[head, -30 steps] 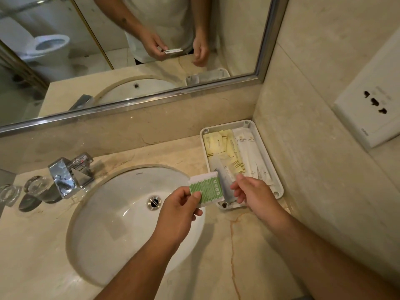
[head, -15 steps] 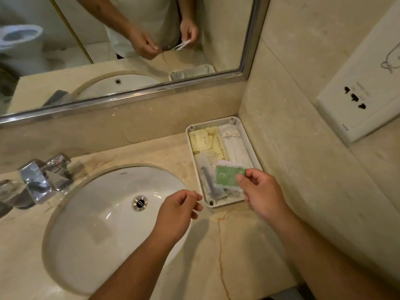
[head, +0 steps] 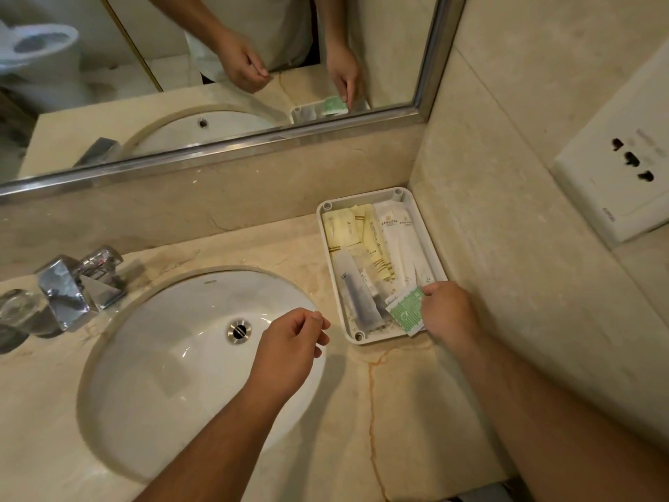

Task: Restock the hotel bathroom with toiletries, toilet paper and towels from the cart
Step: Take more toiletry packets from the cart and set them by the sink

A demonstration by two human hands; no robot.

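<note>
A white plastic tray [head: 433,236] sits in the counter's back right corner, against the wall. It holds several pale yellow and white toiletry sachets [head: 369,240] and a clear wrapped item [head: 356,302]. My right hand [head: 447,309] pinches a green-and-white packet [head: 407,312] that rests at the tray's near right corner. My left hand [head: 289,344] hovers over the sink's right rim with fingers loosely curled and nothing in it.
The oval white sink [head: 188,356] fills the counter's left half, with a chrome tap [head: 78,284] behind it and a glass [head: 14,313] at far left. A mirror [head: 217,67] runs along the back wall. A wall socket [head: 622,175] is on the right wall.
The green packet went from my left hand to my right, then down into the tray's near right corner. My left hand stayed over the sink edge, empty.
</note>
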